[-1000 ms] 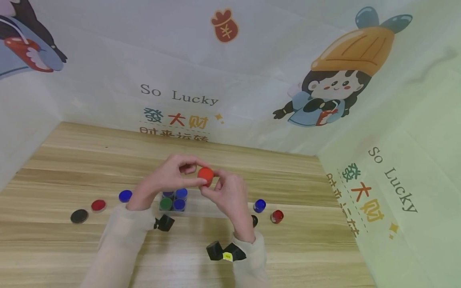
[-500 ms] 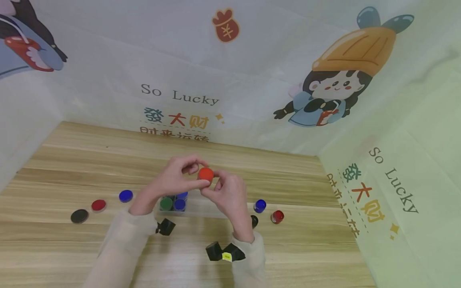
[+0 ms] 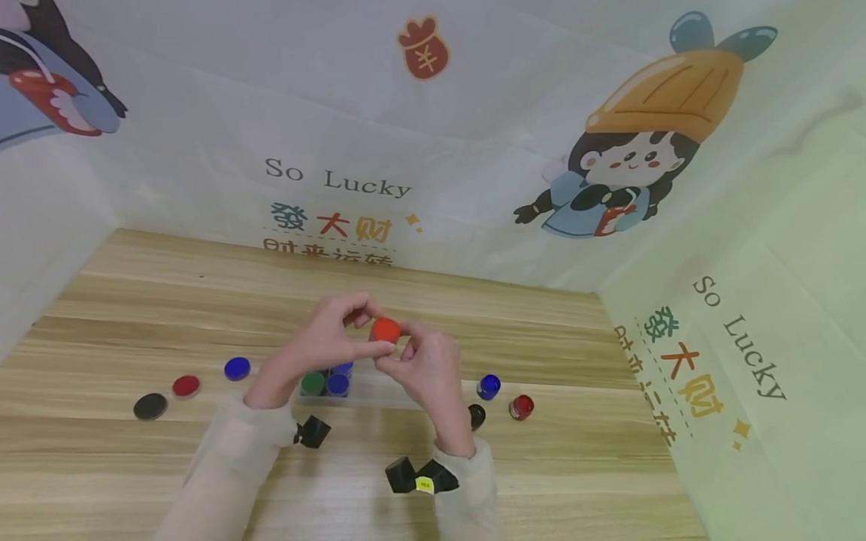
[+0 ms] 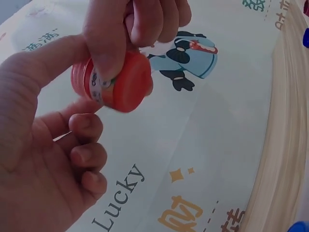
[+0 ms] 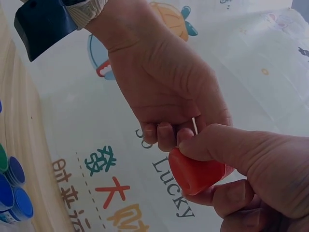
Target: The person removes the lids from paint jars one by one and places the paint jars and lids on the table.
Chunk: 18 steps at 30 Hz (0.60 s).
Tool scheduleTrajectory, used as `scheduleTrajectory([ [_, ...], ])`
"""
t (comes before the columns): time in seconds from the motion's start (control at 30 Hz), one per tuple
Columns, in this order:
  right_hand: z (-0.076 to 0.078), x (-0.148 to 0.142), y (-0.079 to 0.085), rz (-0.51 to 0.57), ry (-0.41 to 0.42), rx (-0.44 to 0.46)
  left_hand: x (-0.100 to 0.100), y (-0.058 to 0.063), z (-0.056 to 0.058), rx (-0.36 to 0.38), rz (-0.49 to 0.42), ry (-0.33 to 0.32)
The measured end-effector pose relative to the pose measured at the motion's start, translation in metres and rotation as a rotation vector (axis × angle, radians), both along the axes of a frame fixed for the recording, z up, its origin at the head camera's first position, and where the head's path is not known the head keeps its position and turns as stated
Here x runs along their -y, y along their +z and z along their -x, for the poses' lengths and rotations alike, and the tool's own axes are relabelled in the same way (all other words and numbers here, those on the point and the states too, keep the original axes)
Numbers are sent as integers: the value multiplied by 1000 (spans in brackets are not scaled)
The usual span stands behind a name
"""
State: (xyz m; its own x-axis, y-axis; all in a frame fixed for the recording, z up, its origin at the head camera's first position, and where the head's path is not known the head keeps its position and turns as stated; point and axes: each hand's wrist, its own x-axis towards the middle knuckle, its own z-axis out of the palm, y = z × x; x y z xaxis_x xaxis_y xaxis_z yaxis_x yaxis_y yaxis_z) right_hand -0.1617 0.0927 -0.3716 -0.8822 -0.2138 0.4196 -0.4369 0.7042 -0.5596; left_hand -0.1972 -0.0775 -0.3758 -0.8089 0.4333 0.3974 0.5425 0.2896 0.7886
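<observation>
Red jar held, capped jars in tray

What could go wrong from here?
1. Drop: the left hand and right hand hold the orange jar in the air by fingers and thumbs; a slip could send it onto the tray or table.
2. Spill: if the jar is full and its lid gives suddenly, contents might splash; fill isn't visible.
3. Knock: the black jar shows right beside the right wrist in the head view, so lowering that arm might bump it.
</observation>
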Motion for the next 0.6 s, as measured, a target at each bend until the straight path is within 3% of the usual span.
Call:
scheduleTrajectory([
  [0.23,-1,0,0,-28,5,-4,10,0,3,-94,-15,-119],
  [0.47,-1,0,-1,-44,8,-1,6,2,0,-47,29,-33],
  [0.6,-2,0,-1,-37,20,7,7,1,0,-57,41,-45],
])
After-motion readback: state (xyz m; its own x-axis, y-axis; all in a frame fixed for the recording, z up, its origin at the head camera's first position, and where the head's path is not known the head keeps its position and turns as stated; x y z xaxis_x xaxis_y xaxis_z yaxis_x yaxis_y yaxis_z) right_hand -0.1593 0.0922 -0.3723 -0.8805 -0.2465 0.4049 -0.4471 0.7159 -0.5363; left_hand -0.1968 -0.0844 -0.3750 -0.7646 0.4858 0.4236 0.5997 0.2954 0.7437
